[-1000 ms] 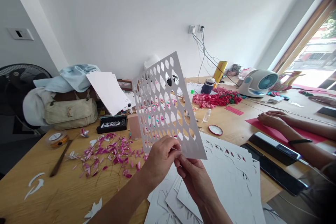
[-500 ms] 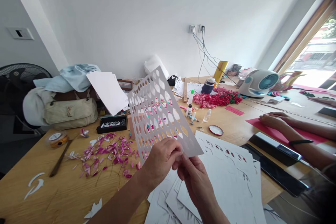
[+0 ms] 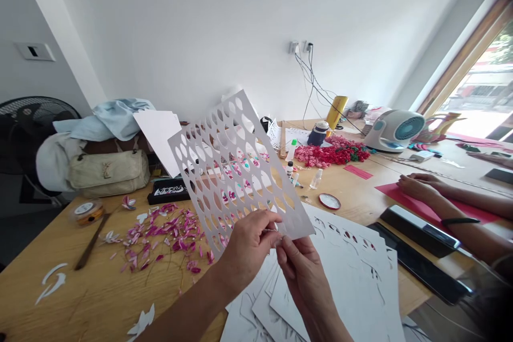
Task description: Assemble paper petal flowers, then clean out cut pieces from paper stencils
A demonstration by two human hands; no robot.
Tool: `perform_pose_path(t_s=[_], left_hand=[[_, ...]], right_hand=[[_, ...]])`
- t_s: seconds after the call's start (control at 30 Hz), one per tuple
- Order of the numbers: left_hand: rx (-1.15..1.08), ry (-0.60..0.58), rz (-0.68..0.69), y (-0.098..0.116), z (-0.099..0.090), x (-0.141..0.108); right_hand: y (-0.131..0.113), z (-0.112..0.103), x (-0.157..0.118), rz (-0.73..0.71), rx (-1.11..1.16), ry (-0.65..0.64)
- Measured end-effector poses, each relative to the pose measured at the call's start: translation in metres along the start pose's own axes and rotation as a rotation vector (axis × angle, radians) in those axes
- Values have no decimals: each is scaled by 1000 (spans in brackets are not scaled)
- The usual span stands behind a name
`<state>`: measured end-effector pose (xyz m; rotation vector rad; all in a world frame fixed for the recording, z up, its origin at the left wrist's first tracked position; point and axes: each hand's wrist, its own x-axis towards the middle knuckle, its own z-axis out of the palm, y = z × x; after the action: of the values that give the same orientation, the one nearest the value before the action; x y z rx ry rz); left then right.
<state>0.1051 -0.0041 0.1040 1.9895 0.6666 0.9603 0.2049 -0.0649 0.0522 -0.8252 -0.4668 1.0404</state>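
Observation:
A white paper sheet point(image 3: 298, 226) with rows of leaf-shaped cut-outs is held up tilted in front of me. My left hand point(image 3: 250, 243) is closed in a pinch on its lower edge. My right hand point(image 3: 302, 270) pinches the sheet near its bottom corner, with the fingertips of both hands almost touching. Any small piece between the fingers is too small to make out. Under my hands lies a spread stack of white cut paper sheets point(image 3: 352, 278). Pink petals on thin stems point(image 3: 172, 238) are heaped on the table to the left.
A wooden stick point(image 3: 92, 240), a round tape tub point(image 3: 87, 212) and a beige bag point(image 3: 108, 171) are at left. Small bottles point(image 3: 316, 178), red-pink flowers point(image 3: 332, 152) and a fan point(image 3: 395, 131) stand behind. At right, another person's hands point(image 3: 420, 187) rest on red paper beside black boxes.
The cut-out sheet has swung a little to the left and turned to face me more. Both hands still pinch its lower edge, with slight finger movement.

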Motion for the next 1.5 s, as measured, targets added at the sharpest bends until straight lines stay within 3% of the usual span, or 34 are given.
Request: perform_pose_path(t_s=[0.27,0.53,0.97,1.13,1.27,1.5], left_hand=[[64,22,20,-3,3,3],[135,-31,51,-4,0,7],[215,0,181,-10,4,5],[52,101,58,0,-5,6],[-90,61,-14,2,-3,5],[-56,21,7,-2,6,2]], right_hand=[[2,-3,3,66,-29,-80],[4,-3,3,76,-22,-92],[5,4,-1,27,-41,-38],[8,0,-1,1,41,47],[6,-3,0,5,76,111],[-2,1,1,7,44,8]])
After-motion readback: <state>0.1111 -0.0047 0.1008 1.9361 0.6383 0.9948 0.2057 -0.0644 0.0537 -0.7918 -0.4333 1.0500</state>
